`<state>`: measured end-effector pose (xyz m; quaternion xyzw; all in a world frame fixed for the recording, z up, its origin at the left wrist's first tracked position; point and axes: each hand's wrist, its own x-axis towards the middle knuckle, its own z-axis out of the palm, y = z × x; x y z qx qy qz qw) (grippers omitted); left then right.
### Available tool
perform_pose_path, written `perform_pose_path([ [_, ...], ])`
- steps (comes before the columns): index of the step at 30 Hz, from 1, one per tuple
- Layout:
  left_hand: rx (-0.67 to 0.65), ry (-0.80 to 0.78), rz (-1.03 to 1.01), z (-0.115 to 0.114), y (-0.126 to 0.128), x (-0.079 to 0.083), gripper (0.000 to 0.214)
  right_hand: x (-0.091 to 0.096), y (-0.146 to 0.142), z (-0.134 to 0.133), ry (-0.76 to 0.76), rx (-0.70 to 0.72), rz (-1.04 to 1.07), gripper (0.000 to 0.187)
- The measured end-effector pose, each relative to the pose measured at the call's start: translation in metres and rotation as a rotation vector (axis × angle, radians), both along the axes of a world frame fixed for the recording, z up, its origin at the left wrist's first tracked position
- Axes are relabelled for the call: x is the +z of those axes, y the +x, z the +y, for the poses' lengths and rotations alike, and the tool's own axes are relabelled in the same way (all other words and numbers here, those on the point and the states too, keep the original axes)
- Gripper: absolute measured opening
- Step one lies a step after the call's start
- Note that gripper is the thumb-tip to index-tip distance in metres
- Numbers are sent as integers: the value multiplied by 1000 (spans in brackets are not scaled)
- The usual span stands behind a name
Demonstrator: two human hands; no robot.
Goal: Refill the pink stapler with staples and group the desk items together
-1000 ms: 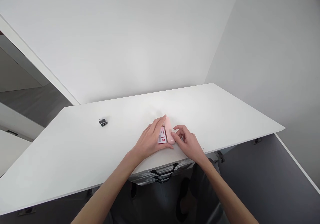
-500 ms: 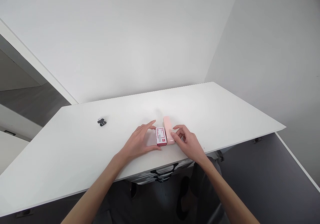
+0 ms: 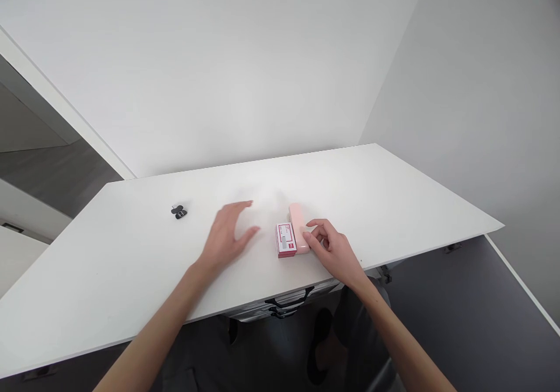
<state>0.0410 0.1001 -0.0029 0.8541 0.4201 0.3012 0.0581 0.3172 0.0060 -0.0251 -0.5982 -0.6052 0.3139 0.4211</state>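
My left hand (image 3: 225, 235) hovers over the table with thumb and fingers spread and nothing between them. To its right lies a small white box with red edges (image 3: 286, 240); its print is too small to read. Against the box's right side rests a long, rounded pink stapler (image 3: 298, 227), pointing away from me. My right hand (image 3: 331, 246) is at the stapler's right side, its thumb tip touching the edge near the front. Its fingers are loosely curled, with a gap between thumb and forefinger, and do not wrap round the stapler.
Farther left on the white table (image 3: 131, 263) lies a small black item with crossed rounded parts (image 3: 179, 212). A white wall (image 3: 245, 77) rises behind. Below the front edge are drawers with black handles (image 3: 289, 301), and a grey panel (image 3: 459, 298) stands at the right.
My left hand has let go of the box and moved left, away from it. The box and the stapler still lie side by side, and my right hand stays by the stapler.
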Motion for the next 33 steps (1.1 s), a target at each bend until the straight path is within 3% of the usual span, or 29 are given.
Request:
perform_pose_path([
  [3, 270, 115, -3, 21, -36, 1, 46, -1, 0, 0, 1, -5, -1, 38],
  [7, 578, 143, 56, 35, -86, 3, 52, -2, -1, 0, 6, -2, -4, 37],
  [10, 693, 90, 89, 38, -108, 3, 53, -3, -1, 1, 8, -3, -10, 37],
  [15, 755, -9, 109, 43, -116, 1, 45, -4, 0, 1, 14, -2, -20, 36],
  [19, 733, -49, 129, 44, -116, 1, 43, -5, 0, 2, 16, -4, -18, 36],
  [23, 593, -52, 36, 37, -100, 8, 45, -4, 0, 2, 17, -2, -19, 36],
  [28, 335, -222, -141, 23, -34, 18, 41, -3, 0, 2, 18, -3, -19, 37],
  [33, 85, -499, -152, 23, 32, 22, 43, -2, 0, 2, 24, 3, -3, 39],
])
